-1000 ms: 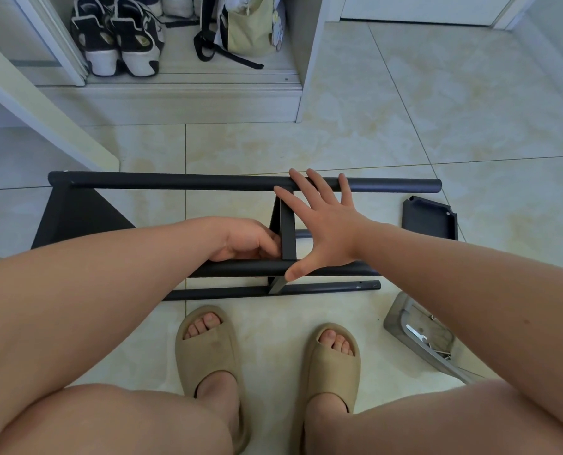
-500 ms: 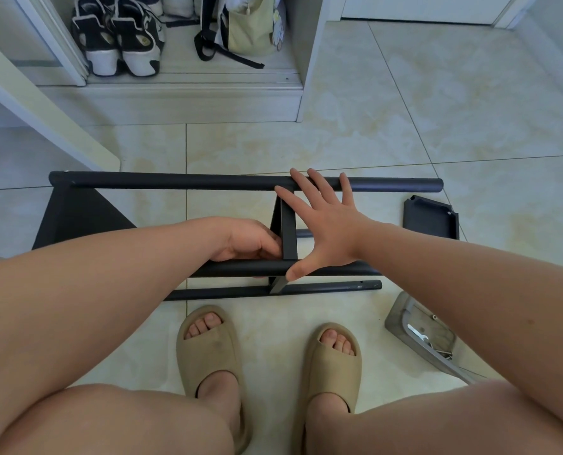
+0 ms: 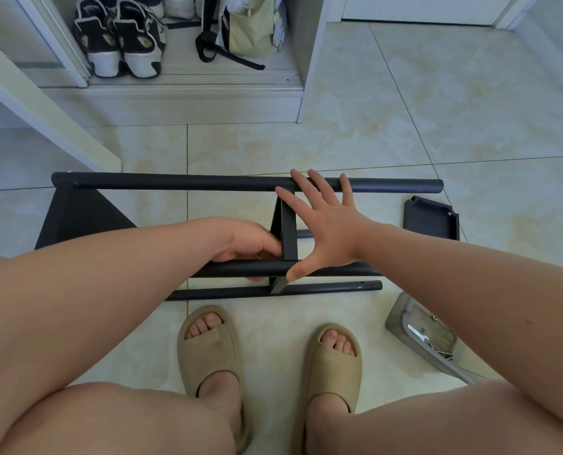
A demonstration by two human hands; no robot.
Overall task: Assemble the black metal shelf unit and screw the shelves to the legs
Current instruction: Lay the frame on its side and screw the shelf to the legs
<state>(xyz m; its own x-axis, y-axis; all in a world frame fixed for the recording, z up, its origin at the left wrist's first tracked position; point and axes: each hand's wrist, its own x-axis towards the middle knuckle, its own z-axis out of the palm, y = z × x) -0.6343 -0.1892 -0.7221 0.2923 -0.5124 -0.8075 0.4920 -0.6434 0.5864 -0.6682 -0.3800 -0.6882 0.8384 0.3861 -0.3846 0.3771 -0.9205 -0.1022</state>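
Observation:
The black shelf unit lies on its side on the tiled floor. Its far leg (image 3: pixel 175 182) and near leg (image 3: pixel 332 269) run left to right. An end shelf (image 3: pixel 76 218) is at the left, and a middle shelf (image 3: pixel 289 234) stands edge-on between the legs. My right hand (image 3: pixel 326 224) is spread flat against the middle shelf, fingertips on the far leg and thumb on the near leg. My left hand (image 3: pixel 250 246) is curled at the joint of middle shelf and near leg, with a fingertip showing under the tube. Anything small in it is hidden.
A lower leg (image 3: pixel 323 288) lies near my two sandalled feet. A loose black shelf (image 3: pixel 431 220) sits on the floor at the right. A grey tray (image 3: pixel 401 326) with a small wrench and screws is under my right forearm. A cabinet with shoes (image 3: pixel 119 44) stands behind.

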